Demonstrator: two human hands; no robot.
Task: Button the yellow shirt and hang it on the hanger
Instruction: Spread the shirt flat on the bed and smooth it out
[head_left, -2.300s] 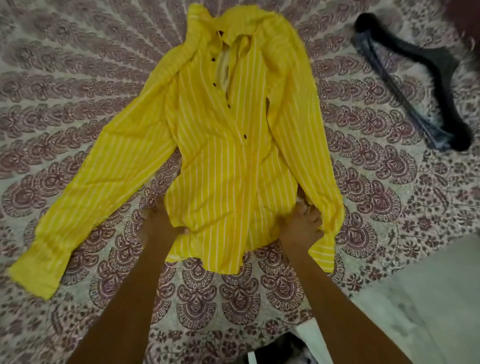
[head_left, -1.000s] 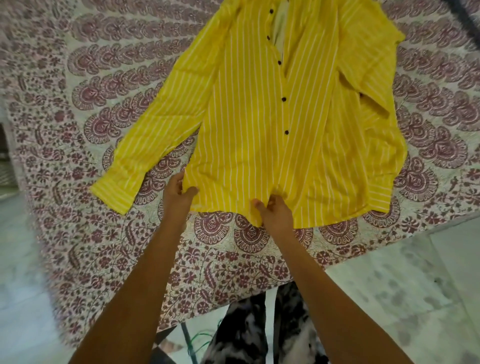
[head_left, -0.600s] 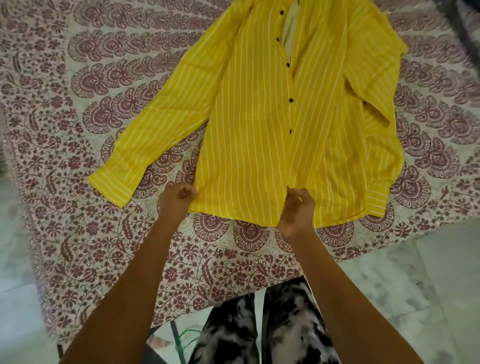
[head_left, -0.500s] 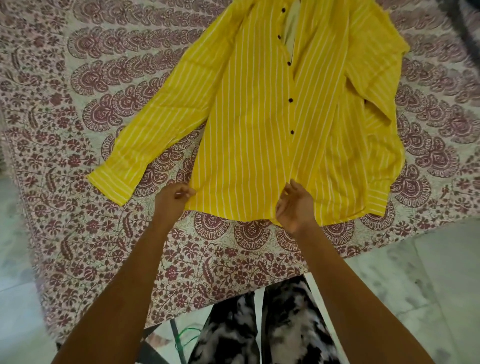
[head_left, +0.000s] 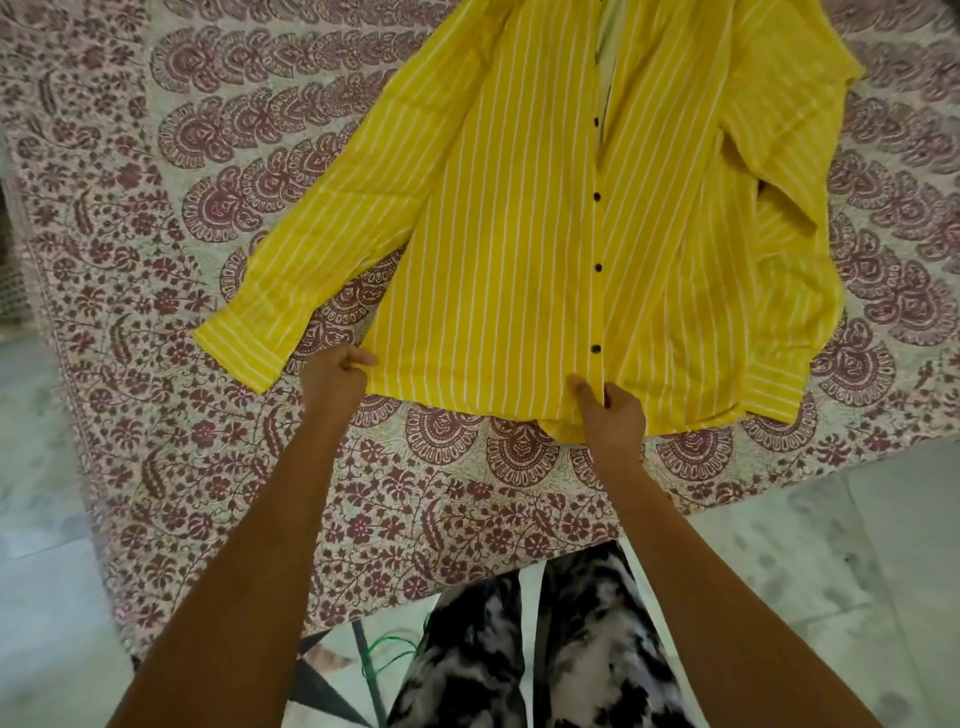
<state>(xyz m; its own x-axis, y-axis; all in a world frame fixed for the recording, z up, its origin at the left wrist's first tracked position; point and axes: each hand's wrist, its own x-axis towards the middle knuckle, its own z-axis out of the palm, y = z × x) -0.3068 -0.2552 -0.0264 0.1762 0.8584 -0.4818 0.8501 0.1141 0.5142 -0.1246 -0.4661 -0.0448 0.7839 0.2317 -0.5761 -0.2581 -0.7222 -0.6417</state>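
Note:
The yellow shirt (head_left: 519, 249) with white stripes and small dark buttons lies front up on the patterned bedspread, collar at the top edge of view. Its left sleeve stretches out to the lower left; the right sleeve is folded over the body. My left hand (head_left: 335, 376) pinches the lower left corner of the hem. My right hand (head_left: 610, 410) grips the bottom of the front placket, just below the lowest visible button (head_left: 595, 348). The upper placket gapes open. The hanger is out of view.
The maroon-and-cream patterned bedspread (head_left: 208, 426) covers the bed, whose near edge runs diagonally in front of my legs (head_left: 545, 649). Pale tiled floor (head_left: 831, 545) lies to the right and left. A green cord (head_left: 384, 657) sits on the floor by my feet.
The shirt has been pulled toward the near edge of the bed and flattened. My right hand shifted from the shirt's right side to the placket bottom; the hanger left the view.

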